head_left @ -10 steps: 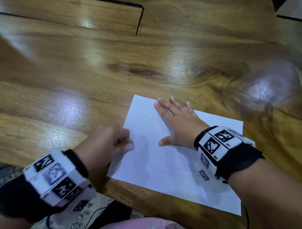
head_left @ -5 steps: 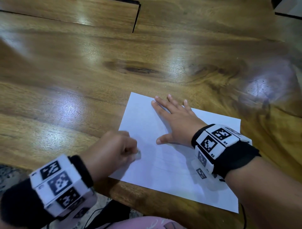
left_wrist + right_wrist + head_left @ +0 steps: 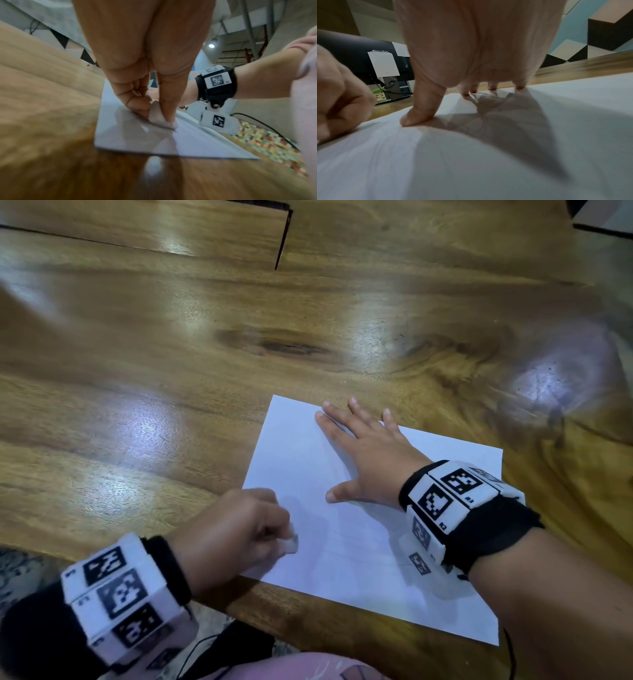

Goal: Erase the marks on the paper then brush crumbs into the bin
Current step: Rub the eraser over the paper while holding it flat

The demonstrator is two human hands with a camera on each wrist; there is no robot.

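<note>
Head view: a white rectangular sheet of paper lies flat on the glossy brown wooden table, near its front edge, with only faint pale lines visible on it. The right hand lies palm down on the far half of the sheet, fingers straight and spread, thumb out to the side — it holds nothing, only presses the sheet. The left hand is curled at the sheet's left edge, pinching a small whitish eraser whose tip touches the sheet. Both wrists wear black bands with white blocks printed in black square codes. Left wrist view: the thumb and curled fingers of the left hand close round the eraser, its lower end pressed on the paper near the corner; the picture is blurred. Right wrist view: the right hand stands on the paper with its thumb and fingertips planted on the sheet — the palm arched above its own shadow — and the left hand shows as a fist at the left edge.
</note>
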